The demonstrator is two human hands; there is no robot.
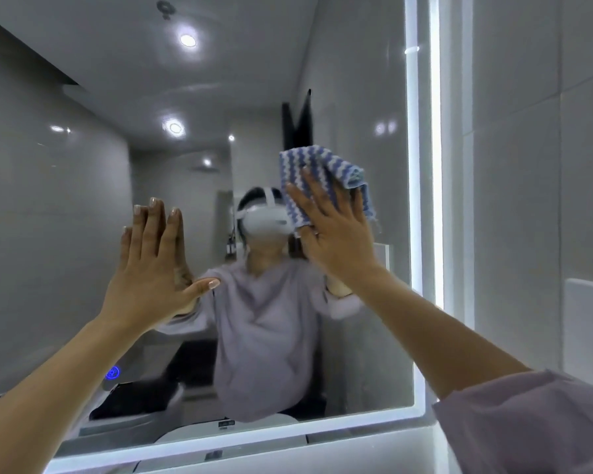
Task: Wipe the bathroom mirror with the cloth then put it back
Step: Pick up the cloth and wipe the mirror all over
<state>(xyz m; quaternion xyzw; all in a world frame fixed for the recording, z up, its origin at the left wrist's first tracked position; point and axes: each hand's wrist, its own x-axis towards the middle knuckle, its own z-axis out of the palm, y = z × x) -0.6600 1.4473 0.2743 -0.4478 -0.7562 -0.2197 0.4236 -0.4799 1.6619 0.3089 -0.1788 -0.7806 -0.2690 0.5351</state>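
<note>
Blue-and-white striped cloth [308, 172] is lying high on the right of the mirror [83, 165], the right hand [336, 241] pressing it flat with straight, spread fingers; the left hand [148, 268] is resting open-palmed on the glass.

Bathroom, from where I stand: a large rectangular wall mirror [65, 217] fills my view, w/ a glowing white LED strip border [412, 200] & a small round blue-lit touch button [113, 372] low on the glass. Glossy pale-grey wall tiles [528, 148] run to my right. Reflected: round recessed ceiling spotlights [188, 40], more grey tiling, and a dark garment [298, 128] hanging on the far wall.
</note>
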